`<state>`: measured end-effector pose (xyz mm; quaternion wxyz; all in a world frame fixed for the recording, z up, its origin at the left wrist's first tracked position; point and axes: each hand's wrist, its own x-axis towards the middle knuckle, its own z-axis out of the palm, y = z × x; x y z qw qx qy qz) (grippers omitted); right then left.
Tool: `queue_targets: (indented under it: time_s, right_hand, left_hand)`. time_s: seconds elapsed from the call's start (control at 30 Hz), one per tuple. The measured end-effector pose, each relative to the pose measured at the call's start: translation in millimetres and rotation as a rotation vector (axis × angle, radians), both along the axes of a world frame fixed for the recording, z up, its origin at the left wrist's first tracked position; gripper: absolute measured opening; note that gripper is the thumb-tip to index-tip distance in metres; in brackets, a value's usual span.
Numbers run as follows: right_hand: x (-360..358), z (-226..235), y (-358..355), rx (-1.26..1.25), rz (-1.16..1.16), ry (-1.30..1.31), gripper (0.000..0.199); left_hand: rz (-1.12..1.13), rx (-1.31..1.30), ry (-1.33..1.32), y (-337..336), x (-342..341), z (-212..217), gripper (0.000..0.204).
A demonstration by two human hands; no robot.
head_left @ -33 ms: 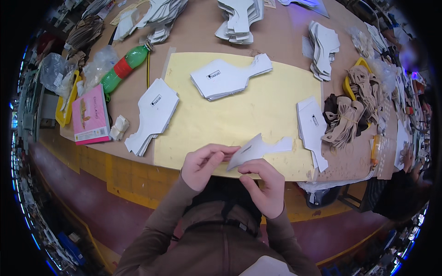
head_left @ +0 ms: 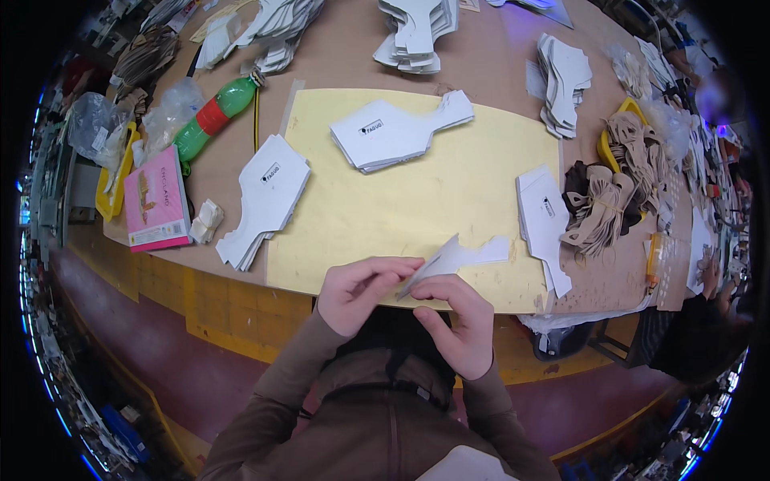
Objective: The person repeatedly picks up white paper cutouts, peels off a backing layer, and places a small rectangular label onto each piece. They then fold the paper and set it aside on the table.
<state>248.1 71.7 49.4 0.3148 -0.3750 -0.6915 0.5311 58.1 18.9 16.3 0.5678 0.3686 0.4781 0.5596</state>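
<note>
A white, flat cut piece (head_left: 473,252) with a wide end and a narrow neck is at the near edge of the yellow sheet (head_left: 337,220). Its wide end is tilted up, while the neck reaches right over the sheet. My left hand (head_left: 357,295) has its fingers drawn together at the left edge of this piece; the exact grip is partly hidden. My right hand (head_left: 459,321) is curved beside the near edge, fingertips against the piece and thumb apart. Similar white pieces lie stacked beyond (head_left: 393,135), to the left (head_left: 265,192) and to the right (head_left: 541,220).
A green bottle (head_left: 228,104) with a red label lies left, by a pink book (head_left: 156,200) and a small white bundle (head_left: 207,220). Bundles of beige strips (head_left: 601,200) and a yellow tray (head_left: 630,112) are at right. More white stacks (head_left: 413,36) stand at the back.
The wide end of the white piece has tilted up more steeply, showing less of its face. My left hand has shifted slightly right; my right hand has barely moved.
</note>
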Motion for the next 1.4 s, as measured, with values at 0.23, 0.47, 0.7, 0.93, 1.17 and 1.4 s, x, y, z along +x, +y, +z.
queue_targets:
  time_s: [0.23,0.47,0.7,0.93,1.17,1.4]
  right_hand:
    - [-1,-3,1,-0.028,-0.070,0.059,0.015]
    - [7,0,-2,-0.017,-0.067,0.058,0.011]
    - [6,5,-1,-0.005,-0.024,0.032,0.006]
    - [3,8,-3,0.048,-0.037,0.005,0.005]
    - [-3,6,-9,0.066,-0.083,-0.058,0.006]
    - [-11,-3,-11,0.206,-0.077,-0.100,0.009]
  left_hand:
    - [-0.086,0.305,0.462,10,4,22,0.023]
    - [-0.108,0.474,0.695,14,4,28,0.025]
    - [-0.115,0.558,0.881,10,2,36,0.025]
    - [-0.130,0.660,1.037,11,2,43,0.028]
    - [-0.093,0.631,1.072,10,5,46,0.025]
    - [-0.049,0.641,1.256,8,8,48,0.022]
